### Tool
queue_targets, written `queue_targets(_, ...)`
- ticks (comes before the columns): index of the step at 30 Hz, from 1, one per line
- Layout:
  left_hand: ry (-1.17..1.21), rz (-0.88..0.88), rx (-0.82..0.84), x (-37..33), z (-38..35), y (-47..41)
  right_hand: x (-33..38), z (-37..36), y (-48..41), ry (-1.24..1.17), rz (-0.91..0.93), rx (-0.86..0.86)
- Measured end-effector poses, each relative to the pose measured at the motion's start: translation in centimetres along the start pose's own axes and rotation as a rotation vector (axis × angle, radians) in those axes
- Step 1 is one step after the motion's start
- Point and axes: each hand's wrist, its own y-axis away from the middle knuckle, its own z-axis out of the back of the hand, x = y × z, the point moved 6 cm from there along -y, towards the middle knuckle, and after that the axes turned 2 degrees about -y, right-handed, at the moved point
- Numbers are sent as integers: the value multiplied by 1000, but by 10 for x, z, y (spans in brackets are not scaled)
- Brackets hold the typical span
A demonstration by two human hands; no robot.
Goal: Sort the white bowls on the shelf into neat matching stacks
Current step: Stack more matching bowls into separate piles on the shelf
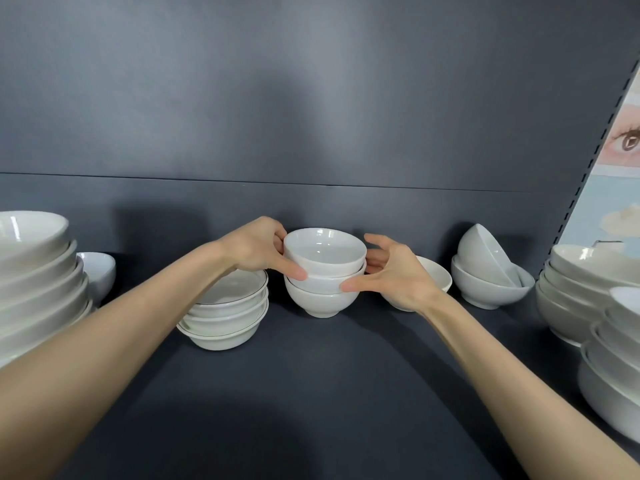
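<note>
Here, both hands — left hand (258, 249), right hand (394, 271) — pinched the three-bowl stack (323, 271) on the dark shelf (311, 375), each grip pressed against its sides.

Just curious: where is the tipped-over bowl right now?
The tipped bowl lies on its side inside another bowl, right of the right hand, near the shelf's back wall.

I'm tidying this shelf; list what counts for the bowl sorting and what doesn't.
Part of the job: centre stack in both hands, rimmed bowl stack, tipped bowl pair, big stacks left and right.
Not: eye poster, back panel.
</note>
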Motion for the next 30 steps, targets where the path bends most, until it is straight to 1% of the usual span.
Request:
queue_targets(6,2,8,14,0,0,-3,-3,2,-2,-33,-29,-7)
queue_targets(12,4,22,15,0,0,-1,0,2,-1,-10,-6,10)
queue_targets(16,-1,27,-19,-3,0,2,1,3,-2,16,16,28)
queue_targets(20,-55,36,-57,-6,2,4,5,2,0,30,32,34)
queue_targets(24,-142,29,-125,-12,7,6,10,1,7,94,38,12)
queue_targets(27,-194,-8,-201,-19,12,11,15,8,18,128,31,-62)
queue_targets(30,-252,-93,-316,-30,15,18,18,25,34,241,35,-156)
